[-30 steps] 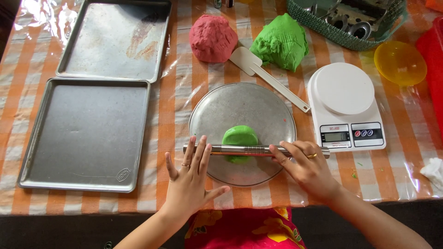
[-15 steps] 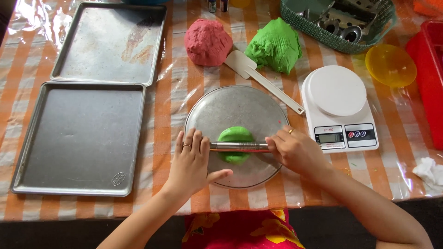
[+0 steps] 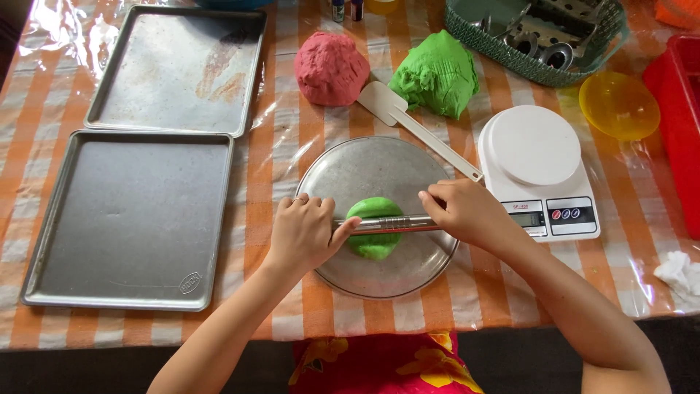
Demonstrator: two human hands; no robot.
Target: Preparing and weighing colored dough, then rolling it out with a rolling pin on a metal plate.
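A flattened piece of green dough lies on a round metal plate in front of me. A thin metal rolling pin rests across the dough. My left hand presses on the pin's left end. My right hand presses on its right end. Both hands lie over the pin with fingers curled on it.
Two metal baking trays lie to the left. A red dough ball, a large green dough lump and a white spatula are behind the plate. A white kitchen scale, yellow bowl, green basket and red bin stand right.
My hands have curled onto the pin's ends, fingers no longer spread flat. The pin has stayed across the middle of the green dough.
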